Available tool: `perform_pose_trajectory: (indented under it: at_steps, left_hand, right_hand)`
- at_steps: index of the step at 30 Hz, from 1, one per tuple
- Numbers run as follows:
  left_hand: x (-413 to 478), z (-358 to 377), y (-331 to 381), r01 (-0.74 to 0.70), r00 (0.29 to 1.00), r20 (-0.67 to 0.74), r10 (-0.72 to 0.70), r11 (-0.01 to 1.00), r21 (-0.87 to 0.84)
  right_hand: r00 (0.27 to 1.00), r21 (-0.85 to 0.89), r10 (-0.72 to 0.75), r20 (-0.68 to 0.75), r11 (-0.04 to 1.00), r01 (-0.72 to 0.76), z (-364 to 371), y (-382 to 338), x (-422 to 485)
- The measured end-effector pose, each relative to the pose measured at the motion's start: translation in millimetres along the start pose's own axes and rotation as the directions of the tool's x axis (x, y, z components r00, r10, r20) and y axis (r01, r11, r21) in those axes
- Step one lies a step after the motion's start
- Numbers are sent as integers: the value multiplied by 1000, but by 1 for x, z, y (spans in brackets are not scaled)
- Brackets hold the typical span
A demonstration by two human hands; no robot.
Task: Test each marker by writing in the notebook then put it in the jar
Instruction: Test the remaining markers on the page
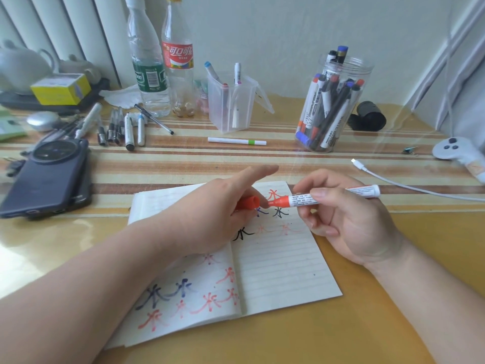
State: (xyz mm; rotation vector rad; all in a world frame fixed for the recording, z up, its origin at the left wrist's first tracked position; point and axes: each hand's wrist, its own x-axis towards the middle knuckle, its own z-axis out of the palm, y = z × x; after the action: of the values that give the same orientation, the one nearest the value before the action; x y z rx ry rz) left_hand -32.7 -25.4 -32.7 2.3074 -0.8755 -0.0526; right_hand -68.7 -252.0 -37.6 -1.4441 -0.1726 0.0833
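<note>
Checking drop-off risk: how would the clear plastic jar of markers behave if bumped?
The jar is tall with markers leaning inside, so probably tippable. Its clear plastic looks light, so it may slide on the glossy table.

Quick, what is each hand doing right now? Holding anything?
Left hand: pinching the orange cap, index finger straight.
Right hand: holding the orange marker, cap off.

red marker, cap off, above open notebook.

Striped table bears notebook, jar, phone, seemingly pens.
</note>
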Motion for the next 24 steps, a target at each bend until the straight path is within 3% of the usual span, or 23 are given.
perform_pose_trajectory:
  at_steps: [5,9,12,16,21,24]
  left_hand:
    - [-1,1,1,-38,999,-2,38,999,12]
    - [0,4,2,-66,998,-7,66,998,10]
    - [1,4,0,-87,992,-92,85,996,-20]
    - [2,-1,-5,-75,950,-312,22,984,-160]
    - [3,1,-5,-112,967,-251,34,946,-304]
    - [3,2,-7,-103,965,-258,36,963,-251]
  right_hand:
    - [1000,24,-17,-16,1000,17,1,0,-1]
    - [999,-56,-30,36,998,32,4,1,-1]
    - [997,-76,-36,64,996,41,6,-2,-2]
    - [999,39,40,25,998,-41,2,-7,-2]
    - [983,146,39,178,987,-66,-3,-3,0]
    - [975,264,44,218,959,-103,-6,-6,2]
